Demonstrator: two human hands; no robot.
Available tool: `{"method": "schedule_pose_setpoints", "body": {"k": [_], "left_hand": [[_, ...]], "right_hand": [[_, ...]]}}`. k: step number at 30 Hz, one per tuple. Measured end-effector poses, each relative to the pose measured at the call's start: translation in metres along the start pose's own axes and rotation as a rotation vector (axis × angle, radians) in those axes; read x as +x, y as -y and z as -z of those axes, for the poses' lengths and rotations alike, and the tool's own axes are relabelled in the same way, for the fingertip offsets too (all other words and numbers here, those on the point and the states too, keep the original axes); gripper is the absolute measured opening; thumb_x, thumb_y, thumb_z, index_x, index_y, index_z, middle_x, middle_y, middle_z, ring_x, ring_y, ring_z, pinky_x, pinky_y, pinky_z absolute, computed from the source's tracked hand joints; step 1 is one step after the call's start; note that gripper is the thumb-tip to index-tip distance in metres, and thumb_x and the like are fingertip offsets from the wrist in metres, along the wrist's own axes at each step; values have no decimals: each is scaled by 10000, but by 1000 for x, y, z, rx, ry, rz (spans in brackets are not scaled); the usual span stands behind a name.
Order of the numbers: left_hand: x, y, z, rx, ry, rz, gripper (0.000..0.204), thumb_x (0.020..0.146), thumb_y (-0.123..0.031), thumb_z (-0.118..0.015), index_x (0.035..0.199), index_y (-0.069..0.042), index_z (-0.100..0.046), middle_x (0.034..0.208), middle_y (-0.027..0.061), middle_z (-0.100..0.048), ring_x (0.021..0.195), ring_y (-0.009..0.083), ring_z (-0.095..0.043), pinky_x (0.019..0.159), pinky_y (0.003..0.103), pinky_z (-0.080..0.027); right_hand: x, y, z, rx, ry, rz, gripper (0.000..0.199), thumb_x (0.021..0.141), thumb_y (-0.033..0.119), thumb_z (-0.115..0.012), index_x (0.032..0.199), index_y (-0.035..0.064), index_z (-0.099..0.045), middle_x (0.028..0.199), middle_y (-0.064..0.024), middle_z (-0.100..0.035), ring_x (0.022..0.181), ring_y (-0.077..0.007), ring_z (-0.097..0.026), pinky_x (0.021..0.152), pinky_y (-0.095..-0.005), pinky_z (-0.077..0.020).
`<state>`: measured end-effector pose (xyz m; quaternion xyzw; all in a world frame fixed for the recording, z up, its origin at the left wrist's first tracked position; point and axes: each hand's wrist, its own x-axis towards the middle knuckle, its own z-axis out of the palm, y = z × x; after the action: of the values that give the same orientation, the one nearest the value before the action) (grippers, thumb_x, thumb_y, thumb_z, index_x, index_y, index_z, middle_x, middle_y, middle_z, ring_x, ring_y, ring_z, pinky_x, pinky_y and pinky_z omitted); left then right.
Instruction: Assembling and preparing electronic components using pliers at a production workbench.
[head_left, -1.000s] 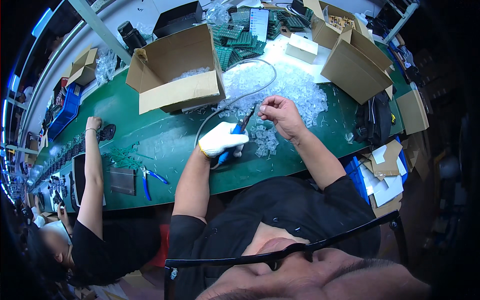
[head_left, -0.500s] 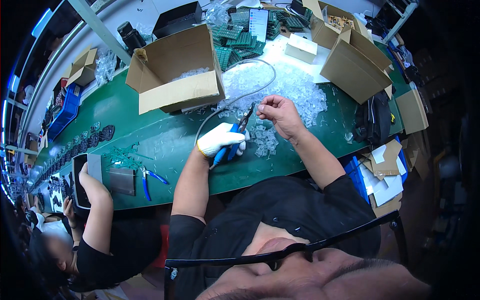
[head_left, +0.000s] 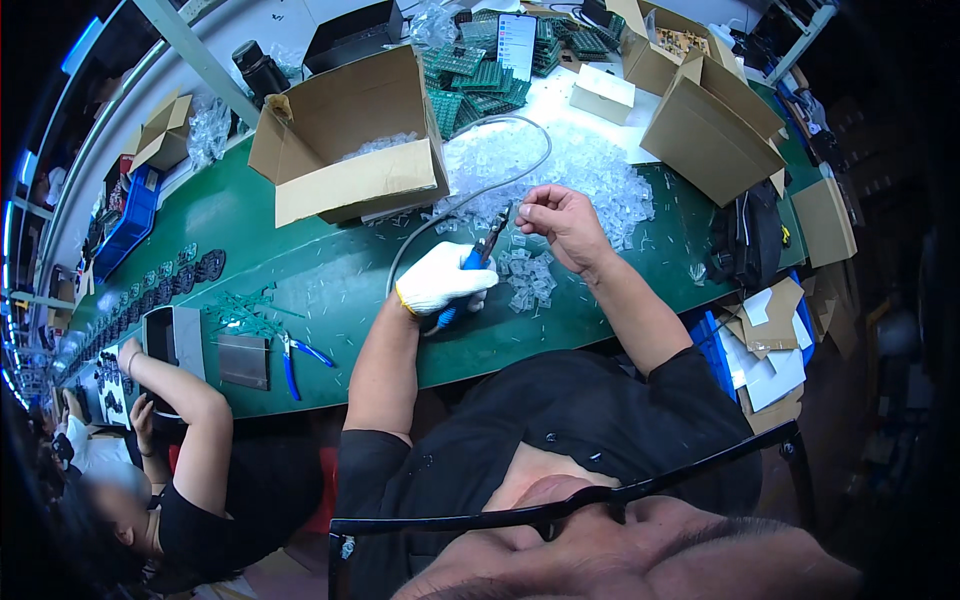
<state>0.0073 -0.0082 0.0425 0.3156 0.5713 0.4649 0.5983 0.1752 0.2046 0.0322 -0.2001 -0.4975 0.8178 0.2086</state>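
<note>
My left hand (head_left: 436, 280), in a white knit glove, is closed around the blue handles of a pair of cutting pliers (head_left: 491, 240). Their dark jaws point up toward my right hand (head_left: 566, 225). That hand is bare, with thumb and forefinger pinched on a small clear plastic piece (head_left: 519, 213) beside the jaws; the fingers largely hide it. Below the jaws lies a small heap of clear square plastic pieces (head_left: 527, 278). Beyond both hands spreads a much larger pile of clear plastic pieces (head_left: 590, 170). A grey cable (head_left: 549, 150) loops from the pile's far side toward my left hand.
An open cardboard box (head_left: 350, 190) stands left of the pile, another carton (head_left: 712, 135) right. Green circuit boards (head_left: 470, 75) and a phone (head_left: 516, 48) are behind. Blue-handled nippers (head_left: 291, 365) lie left, near green scraps (head_left: 240, 312). A co-worker's arm (head_left: 185, 385) reaches over the bench.
My left hand has closed further around the plier handles, and the jaws have shifted slightly. My right hand stays almost in place. The co-worker's arm has moved left.
</note>
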Motion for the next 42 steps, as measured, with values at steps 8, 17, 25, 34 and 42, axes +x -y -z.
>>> {"method": "schedule_pose_setpoints", "body": {"k": [8,17,25,34,42], "left_hand": [[22,31,19,-366,-46,-56,301,967,-244,-858,1120,-4,-759,865,79,-740,745,191,-728,705,338,-617],[24,32,26,-382,-4,-72,358,962,-268,-858,1154,17,-758,877,98,-751,759,216,-743,728,352,-623],[22,33,30,-429,-5,-128,359,968,-271,-842,1159,20,-754,879,104,-753,764,234,-746,744,363,-623],[27,35,31,-392,-27,-97,359,977,-286,-840,1173,3,-758,889,94,-760,777,221,-755,749,354,-623],[21,32,26,-353,77,-59,374,996,-312,-818,1202,-6,-754,935,100,-784,802,213,-773,759,336,-625]], "right_hand": [[-4,-22,19,-771,-24,202,141,969,81,-797,1086,3,-797,1004,-60,-806,863,-118,-721,801,-311,-604],[-13,-40,22,-1180,93,471,187,949,154,-728,1077,47,-811,1049,-156,-804,981,-369,-747,905,-472,-599],[0,-34,0,-1208,119,542,226,910,99,-728,1125,48,-774,1019,-175,-770,1002,-418,-732,907,-510,-593],[41,-49,-1,-1428,79,609,229,916,87,-724,1139,50,-758,1019,-193,-748,998,-424,-738,880,-527,-591],[27,-27,26,-1061,-194,422,277,1011,38,-676,1282,-3,-718,1044,-145,-741,934,-320,-759,879,-422,-617]]}}
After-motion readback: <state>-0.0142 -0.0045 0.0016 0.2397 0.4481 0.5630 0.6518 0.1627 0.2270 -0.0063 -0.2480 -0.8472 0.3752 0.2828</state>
